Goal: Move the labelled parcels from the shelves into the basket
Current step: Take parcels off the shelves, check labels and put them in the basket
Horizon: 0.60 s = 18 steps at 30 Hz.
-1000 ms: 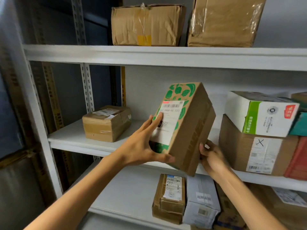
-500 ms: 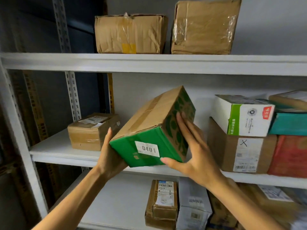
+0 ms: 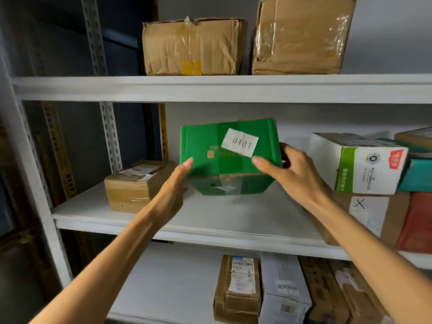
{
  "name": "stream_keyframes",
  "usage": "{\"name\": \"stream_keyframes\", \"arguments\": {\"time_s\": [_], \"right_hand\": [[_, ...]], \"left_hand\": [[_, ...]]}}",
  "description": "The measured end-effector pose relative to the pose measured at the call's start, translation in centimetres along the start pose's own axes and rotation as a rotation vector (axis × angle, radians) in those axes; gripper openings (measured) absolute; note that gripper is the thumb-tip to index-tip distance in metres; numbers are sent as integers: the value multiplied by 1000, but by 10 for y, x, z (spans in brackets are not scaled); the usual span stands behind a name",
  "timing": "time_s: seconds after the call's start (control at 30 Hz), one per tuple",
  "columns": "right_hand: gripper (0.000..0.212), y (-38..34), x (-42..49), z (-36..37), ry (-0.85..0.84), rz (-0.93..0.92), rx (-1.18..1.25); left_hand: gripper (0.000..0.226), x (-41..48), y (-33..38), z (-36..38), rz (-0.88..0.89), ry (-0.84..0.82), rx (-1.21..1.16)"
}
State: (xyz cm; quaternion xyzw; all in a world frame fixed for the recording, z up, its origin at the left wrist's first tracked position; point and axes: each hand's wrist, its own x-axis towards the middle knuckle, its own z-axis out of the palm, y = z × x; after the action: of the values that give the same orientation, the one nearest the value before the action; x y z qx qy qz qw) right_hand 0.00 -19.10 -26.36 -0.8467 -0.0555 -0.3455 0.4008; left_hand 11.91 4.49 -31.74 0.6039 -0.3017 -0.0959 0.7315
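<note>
Parcel in hand: a green box [image 3: 224,157] with a white sticker [image 3: 240,142] reading 0401, held in the air between the two hands, above the middle shelf [image 3: 210,220] and clear of its board
Left hand [image 3: 170,195]: on the box's left edge, thumb tip on the green face, the other fingers hidden behind the box
Right hand [image 3: 294,176]: clasps the right edge, thumb across the front just below the sticker
Step, as I judge it: bringing the box out from the shelf towards the basket
Doing it well: keep both hands pressing inward, draw it straight back, and level it, since it sits tilted
Watch beside the right hand: a white and green carton [image 3: 364,164] leans on the stack there, close enough to catch an elbow
Beside the left hand: a small taped brown parcel [image 3: 135,183] with a label on top, apart from the box
Not in view: the basket, so its direction cannot be told
Hard to make out: the box's lower face is blurred; the print on the parcels below the hands [image 3: 238,288] is too small to read
</note>
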Motion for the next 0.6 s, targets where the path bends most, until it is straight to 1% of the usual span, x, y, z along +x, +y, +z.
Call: {"name": "stream_keyframes", "arguments": {"time_s": [0.07, 0.1, 0.23, 0.27, 0.33, 0.4, 0.43, 0.5, 0.57, 0.6], "right_hand": [[60, 17, -10, 10, -98, 81, 144], [68, 28, -16, 16, -123, 138, 170], [69, 69, -36, 37, -93, 341, 348], [72, 74, -39, 41, -85, 378, 346], [76, 82, -41, 52, -33, 423, 253], [81, 94, -42, 62, 62, 435, 211], [83, 97, -40, 66, 77, 434, 204], [83, 100, -32, 75, 57, 422, 212], [75, 95, -20, 87, 23, 394, 209], [74, 92, -14, 94, 6, 378, 196]], "left_hand": [[89, 0, -7, -4, -36, -11, 22], [84, 0, -10, -5, -35, -7, 55], [63, -2, -31, 2, -67, 53, 128], [58, -2, -38, 1, -90, 60, 143], [52, -2, -49, -2, -135, 55, 149], [60, -1, -59, -8, -139, 39, 183], [62, 0, -62, -10, -107, 32, 251], [54, 2, -62, -18, 77, 71, 514], [44, 8, -56, -30, 357, 121, 953], [41, 10, -53, -34, 438, 101, 1142]]}}
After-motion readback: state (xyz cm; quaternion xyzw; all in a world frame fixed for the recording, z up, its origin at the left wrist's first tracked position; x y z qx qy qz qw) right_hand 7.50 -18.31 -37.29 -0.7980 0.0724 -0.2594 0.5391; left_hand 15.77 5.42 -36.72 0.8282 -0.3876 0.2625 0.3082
